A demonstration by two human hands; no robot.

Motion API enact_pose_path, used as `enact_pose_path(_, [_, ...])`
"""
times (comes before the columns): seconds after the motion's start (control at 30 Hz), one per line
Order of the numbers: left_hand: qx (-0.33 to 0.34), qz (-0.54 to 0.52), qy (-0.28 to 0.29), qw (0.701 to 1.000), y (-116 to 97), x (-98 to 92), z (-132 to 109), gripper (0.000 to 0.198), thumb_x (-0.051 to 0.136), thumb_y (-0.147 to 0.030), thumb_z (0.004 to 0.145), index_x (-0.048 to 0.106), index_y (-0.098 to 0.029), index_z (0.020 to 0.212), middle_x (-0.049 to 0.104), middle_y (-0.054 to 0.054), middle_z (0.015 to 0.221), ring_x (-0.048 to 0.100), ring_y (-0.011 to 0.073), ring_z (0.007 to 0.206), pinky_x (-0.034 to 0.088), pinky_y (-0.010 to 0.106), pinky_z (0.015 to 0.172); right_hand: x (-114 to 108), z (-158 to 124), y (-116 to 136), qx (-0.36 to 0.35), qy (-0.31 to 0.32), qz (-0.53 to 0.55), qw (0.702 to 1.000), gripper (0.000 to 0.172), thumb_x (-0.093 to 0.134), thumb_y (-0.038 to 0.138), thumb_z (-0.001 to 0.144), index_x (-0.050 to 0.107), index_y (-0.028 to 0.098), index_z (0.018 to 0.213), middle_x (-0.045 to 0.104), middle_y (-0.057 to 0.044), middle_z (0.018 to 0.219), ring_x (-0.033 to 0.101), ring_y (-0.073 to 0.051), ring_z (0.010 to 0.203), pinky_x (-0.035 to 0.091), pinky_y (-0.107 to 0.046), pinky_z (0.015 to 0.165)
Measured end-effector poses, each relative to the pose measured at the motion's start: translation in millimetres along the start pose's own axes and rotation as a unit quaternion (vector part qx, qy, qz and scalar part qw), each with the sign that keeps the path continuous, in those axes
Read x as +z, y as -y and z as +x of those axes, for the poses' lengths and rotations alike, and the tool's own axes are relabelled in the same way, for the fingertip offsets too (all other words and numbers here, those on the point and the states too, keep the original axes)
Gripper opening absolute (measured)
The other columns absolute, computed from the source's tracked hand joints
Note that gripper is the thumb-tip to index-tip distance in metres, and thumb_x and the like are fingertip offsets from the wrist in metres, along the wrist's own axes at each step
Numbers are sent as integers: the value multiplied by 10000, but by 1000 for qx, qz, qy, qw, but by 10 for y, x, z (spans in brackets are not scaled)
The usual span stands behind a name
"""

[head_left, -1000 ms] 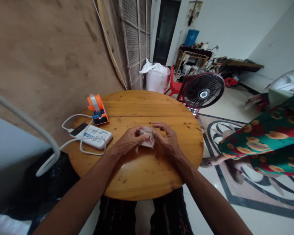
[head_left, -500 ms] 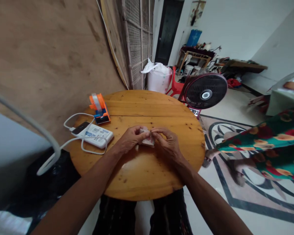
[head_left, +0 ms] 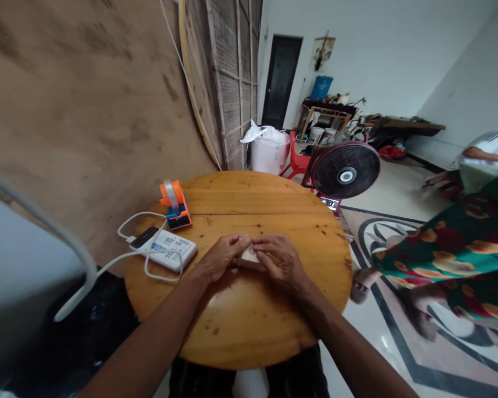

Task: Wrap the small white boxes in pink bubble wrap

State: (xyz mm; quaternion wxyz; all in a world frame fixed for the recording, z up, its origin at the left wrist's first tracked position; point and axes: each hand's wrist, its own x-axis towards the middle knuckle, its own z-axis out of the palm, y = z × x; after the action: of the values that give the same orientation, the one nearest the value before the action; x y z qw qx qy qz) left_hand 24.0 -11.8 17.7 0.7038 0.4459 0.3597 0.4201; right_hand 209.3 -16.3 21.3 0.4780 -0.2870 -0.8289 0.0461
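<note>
A small pale packet [head_left: 250, 255] with a whitish face is held between both hands, low over the round wooden table [head_left: 240, 315]. My left hand [head_left: 224, 255] grips its left end with fingers closed. From the other side, my right hand [head_left: 279, 257] pinches its right end and top, fingers bent over it. Most of the packet is covered by my fingers, so its exact kind cannot be made out. Both thumbs rest close together near its upper edge.
On the table's left side lie a white power bank [head_left: 170, 249] with a looping white cable and an orange-and-blue tape dispenser [head_left: 175, 204]. Behind the table stand a fan [head_left: 346, 171], a red chair [head_left: 297, 160] and a white sack [head_left: 269, 149]. A person in patterned trousers [head_left: 444, 243] is at the right.
The view has tilted up, so the table sits lower. My right-hand fingers now lie flatter over the packet, nearer my left fingers. The person's legs at right have shifted slightly.
</note>
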Motion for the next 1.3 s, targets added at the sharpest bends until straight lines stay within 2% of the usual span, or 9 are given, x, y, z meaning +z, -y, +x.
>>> enact_pose_path(0.23, [8, -7, 0, 1000, -23, 27, -13, 422, 751, -509, 724, 637, -135, 883, 612, 22, 796, 594, 146, 712, 528, 289, 689, -50, -12, 66, -45, 13, -69, 997, 199, 587, 149, 853, 653, 223, 1026, 734, -67, 1099, 670, -202, 1047, 435, -398, 896])
enact_pose_path(0.53, [11, -6, -1, 1000, -47, 65, -31, 452, 749, -537, 711, 627, -142, 894, 628, 37, 859, 614, 169, 749, 545, 344, 739, -48, -33, 100, -57, 5, -103, 993, 242, 585, 128, 857, 623, 232, 1072, 728, -43, 1115, 657, -194, 1068, 397, -395, 918])
enact_pose_path(0.67, [12, 8, -1, 1000, -65, 85, -37, 479, 740, -569, 700, 623, -143, 887, 620, 36, 868, 599, 172, 771, 543, 332, 724, -54, -25, 110, -59, -1, -109, 992, 247, 573, 132, 855, 623, 235, 1075, 734, -42, 1089, 664, -191, 1047, 409, -386, 897])
enact_pose_path(0.9, [19, -11, 19, 1000, -50, 72, -47, 410, 734, -503, 748, 623, -140, 904, 612, 34, 863, 597, 165, 782, 549, 328, 732, -55, -17, 123, -47, -2, -107, 993, 207, 579, 170, 845, 653, 246, 1023, 746, -51, 1057, 672, -211, 1046, 446, -397, 865])
enact_pose_path(1.07, [21, -11, 9, 1000, -64, 73, -41, 398, 750, -495, 735, 623, -145, 875, 614, 25, 838, 597, 154, 757, 550, 312, 713, -52, -25, 112, -43, 7, -104, 994, 209, 579, 180, 849, 658, 245, 1032, 745, -58, 1065, 670, -217, 1055, 451, -413, 874])
enact_pose_path(1.3, [24, -13, 11, 1000, -43, 57, -36, 429, 751, -503, 731, 638, -160, 963, 633, 34, 892, 622, 171, 808, 563, 347, 764, -64, -20, 132, -62, 13, -131, 989, 230, 569, 159, 862, 639, 234, 1067, 735, -67, 1116, 660, -217, 1078, 424, -416, 894])
